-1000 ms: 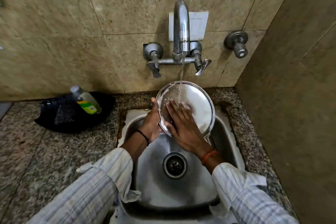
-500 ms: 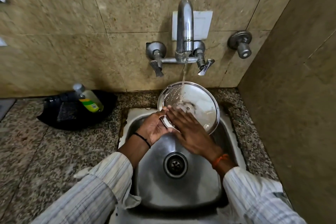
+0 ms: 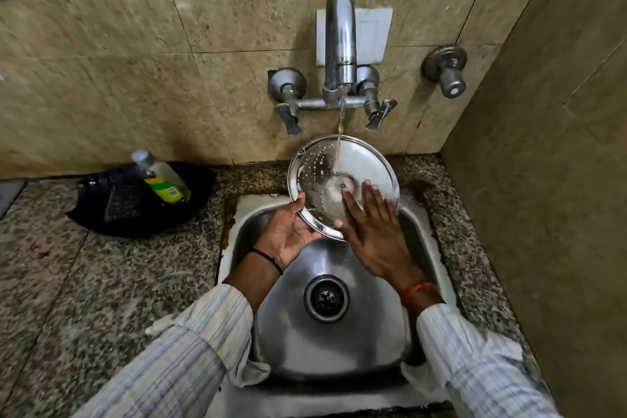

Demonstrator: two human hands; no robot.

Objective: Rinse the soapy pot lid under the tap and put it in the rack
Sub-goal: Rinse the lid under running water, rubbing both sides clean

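Note:
A round steel pot lid (image 3: 359, 163) is tilted towards me over the back of the steel sink (image 3: 339, 332). Water runs from the tap (image 3: 340, 41) onto its upper middle. Its left part has small holes and a few soap specks; the rest looks shiny and wet. My left hand (image 3: 286, 234) grips the lid's lower left rim from below. My right hand (image 3: 371, 227) lies flat on the lid's lower face with the fingers spread. No rack is in view.
A black tray (image 3: 112, 214) with a soap bottle (image 3: 163, 180) and a dark scrub pad stands on the granite counter at the left. A wall closes the right side. A second valve (image 3: 446, 73) sticks out of the back wall at the right.
The white foam that covered the lid has washed off, leaving bare steel. My right hand has slid rightwards across the lid. My left hand has shifted lower on the rim.

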